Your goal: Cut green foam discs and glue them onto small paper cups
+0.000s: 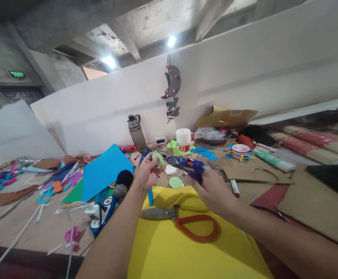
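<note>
My left hand (147, 172) pinches a small light-green foam disc (158, 158), held up above the table. My right hand (211, 188) grips a blue glue gun (188, 165) with its nozzle pointing left at the disc. Below the hands lie another green disc (175, 182) and a white disc (170, 169) on the brown table. Orange-handled scissors (183, 223) rest on a yellow foam sheet (186, 252) just in front of me, under my forearms.
A blue sheet (103, 172), a green sheet (74, 193) and foam scraps lie at left, with a second blue glue gun (102, 215). A water bottle (136, 133), paper cups (183, 139), a metal bowl (214, 136) and cardboard pieces (253, 174) stand along the back and right.
</note>
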Demonstrator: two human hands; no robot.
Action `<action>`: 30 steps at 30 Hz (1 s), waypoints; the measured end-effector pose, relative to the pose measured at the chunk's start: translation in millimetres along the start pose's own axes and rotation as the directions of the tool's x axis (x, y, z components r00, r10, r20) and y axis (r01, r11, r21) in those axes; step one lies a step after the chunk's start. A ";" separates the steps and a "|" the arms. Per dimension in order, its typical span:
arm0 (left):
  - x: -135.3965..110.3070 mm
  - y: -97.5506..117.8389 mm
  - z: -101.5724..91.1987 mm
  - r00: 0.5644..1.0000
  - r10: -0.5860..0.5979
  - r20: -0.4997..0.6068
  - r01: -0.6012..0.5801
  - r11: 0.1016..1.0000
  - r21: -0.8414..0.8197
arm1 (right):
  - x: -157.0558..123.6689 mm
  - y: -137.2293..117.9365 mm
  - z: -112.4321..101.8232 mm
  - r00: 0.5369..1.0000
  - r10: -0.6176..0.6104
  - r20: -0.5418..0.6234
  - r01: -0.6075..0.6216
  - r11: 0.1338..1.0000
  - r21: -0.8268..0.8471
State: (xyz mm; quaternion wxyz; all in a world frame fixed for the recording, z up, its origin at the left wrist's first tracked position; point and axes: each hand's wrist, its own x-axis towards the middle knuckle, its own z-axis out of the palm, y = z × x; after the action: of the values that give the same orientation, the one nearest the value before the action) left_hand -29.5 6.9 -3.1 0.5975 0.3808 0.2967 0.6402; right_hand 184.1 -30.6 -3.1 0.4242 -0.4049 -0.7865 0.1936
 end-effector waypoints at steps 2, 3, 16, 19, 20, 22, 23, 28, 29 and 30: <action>-0.6 -0.1 1.0 1.000 0.000 0.009 0.000 1.000 -0.012 | 0.7 -0.5 -0.3 1.000 -0.004 -0.001 0.004 1.000 0.030; -0.9 -0.1 1.6 1.000 0.003 0.010 -0.003 1.000 -0.012 | 1.2 -0.9 -0.5 1.000 -0.009 -0.007 0.009 0.999 0.046; -5.7 -1.0 9.2 0.998 0.047 -0.044 -0.043 0.997 0.070 | 7.1 6.7 -0.4 0.929 0.364 0.066 -0.317 0.691 0.650; -10.8 -4.5 17.3 1.000 0.026 -0.006 -0.025 0.993 0.118 | 12.1 7.7 2.7 0.906 0.406 0.117 -0.339 0.531 0.777; -12.4 -6.0 19.7 1.000 0.018 0.003 -0.018 0.990 0.142 | 13.3 7.9 3.8 0.898 0.423 0.120 -0.344 0.506 0.791; -15.1 -9.4 23.4 1.000 0.001 0.018 -0.005 0.977 0.212 | 14.6 8.2 5.7 0.884 0.458 0.098 -0.350 0.507 0.788; -16.4 -11.2 24.9 1.000 -0.007 0.028 0.000 0.968 0.252 | 14.7 8.4 6.4 0.877 0.474 0.081 -0.356 0.526 0.773; -21.4 -18.7 31.6 0.996 -0.019 0.091 -0.019 0.915 0.402 | 12.2 11.2 7.5 0.851 0.526 -0.014 -0.411 0.682 0.605; -22.3 -19.6 33.3 0.995 -0.018 0.096 -0.025 0.903 0.430 | 11.5 12.4 7.5 0.854 0.520 -0.033 -0.409 0.708 0.576; -23.3 -20.3 35.1 0.995 -0.016 0.098 -0.031 0.889 0.457 | 10.9 13.8 7.6 0.861 0.507 -0.048 -0.398 0.729 0.557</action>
State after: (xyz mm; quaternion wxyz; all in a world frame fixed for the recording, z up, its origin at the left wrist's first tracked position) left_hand 10.9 -16.6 -4.4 0.5024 0.5434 0.4079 0.5347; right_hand 180.9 -13.3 -10.8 0.5339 -0.4693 -0.5330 0.4590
